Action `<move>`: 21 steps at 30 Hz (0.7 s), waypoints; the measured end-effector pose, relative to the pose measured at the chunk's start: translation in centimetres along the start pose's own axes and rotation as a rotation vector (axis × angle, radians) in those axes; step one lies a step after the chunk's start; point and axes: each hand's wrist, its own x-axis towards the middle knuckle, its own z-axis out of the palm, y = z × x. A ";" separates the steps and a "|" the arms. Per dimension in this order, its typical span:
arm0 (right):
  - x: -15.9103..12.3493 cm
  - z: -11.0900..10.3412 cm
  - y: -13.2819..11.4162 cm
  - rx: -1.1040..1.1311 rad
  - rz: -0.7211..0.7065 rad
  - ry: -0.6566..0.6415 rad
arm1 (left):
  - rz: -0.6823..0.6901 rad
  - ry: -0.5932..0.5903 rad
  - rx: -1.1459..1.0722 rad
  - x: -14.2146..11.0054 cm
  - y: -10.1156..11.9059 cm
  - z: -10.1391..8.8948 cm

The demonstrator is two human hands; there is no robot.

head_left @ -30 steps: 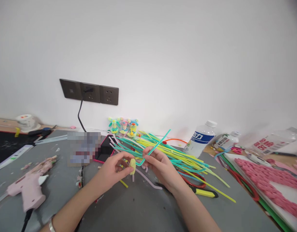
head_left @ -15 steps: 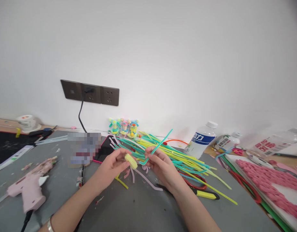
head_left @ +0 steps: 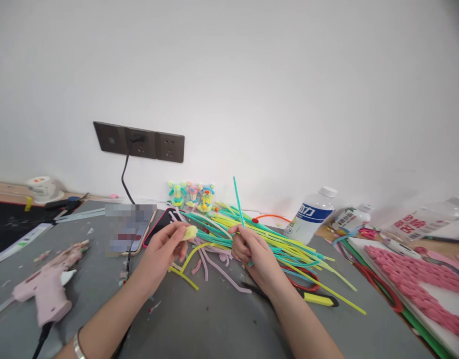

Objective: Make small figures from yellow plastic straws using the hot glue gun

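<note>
Between the thumb and fingers of my left hand [head_left: 168, 247] is a small pale-yellow coiled piece [head_left: 191, 232], seemingly wound from pipe cleaner. My right hand [head_left: 253, 252] is closed round a teal pipe cleaner [head_left: 237, 199], which sticks up above the fist; a short end shows below the fingers. Behind both hands spreads a pile of teal and yellow pipe cleaners [head_left: 289, 245]. Under and between the hands lie lilac pipe cleaners [head_left: 224, 276] and a bent yellow one [head_left: 186, 280]. Three small pipe-cleaner figures [head_left: 192, 196] stand against the wall.
A pink glue gun [head_left: 44, 291] lies at the left, near a phone [head_left: 134, 232]. Yellow-handled scissors or a cutter [head_left: 319, 299] rest right of my right forearm. A water bottle [head_left: 313, 214] stands behind the pile. Pink braided work [head_left: 412, 284] lies far right.
My right hand has turned, swinging the teal pipe cleaner from a slant to nearly upright. My left hand has drawn slightly left and up with the yellow piece, widening the gap between the hands.
</note>
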 end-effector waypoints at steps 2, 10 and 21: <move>0.0 0.0 0.0 0.034 -0.001 0.011 | -0.003 0.065 -0.095 0.1 0.3 0.1; 0.1 -0.8 -1.0 0.231 -0.019 0.135 | -0.031 0.130 -0.269 0.3 0.4 -0.4; 0.0 -0.2 -0.5 0.141 0.102 0.118 | -0.062 0.007 -0.002 0.1 0.3 0.0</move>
